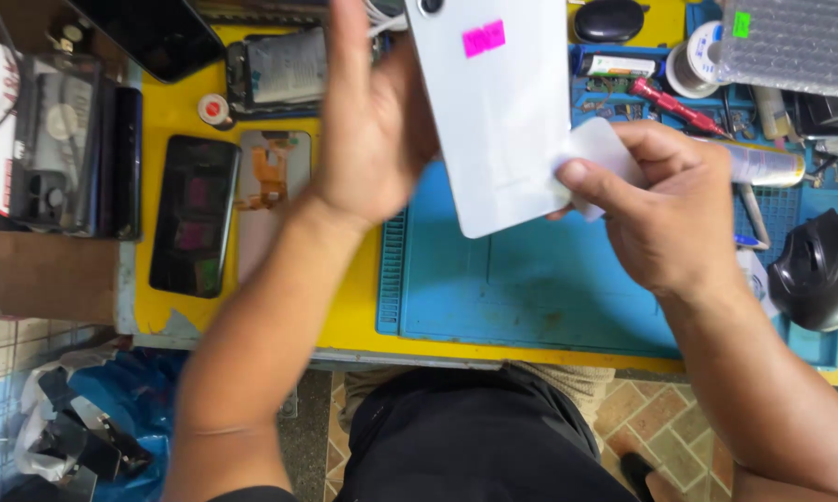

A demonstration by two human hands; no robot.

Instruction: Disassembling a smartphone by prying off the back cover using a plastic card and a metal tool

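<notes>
A white phone (498, 112) with a pink sticker (484, 38) on its back is held up above a blue work mat (530, 288). My left hand (372, 121) grips the phone's left edge, fingers raised and blurred. My right hand (665, 209) pinches a thin white plastic card (600, 149) against the phone's lower right edge, the card's tip touching the edge of the back cover.
On the yellow table (354, 316), a dark phone screen (194, 216) and an opened phone panel with orange flex cable (272, 186) lie at left. A red-handled tool (674, 105), a metal tube (763, 165), a solder spool (702, 56) and a black rounded object (823, 270) crowd the right.
</notes>
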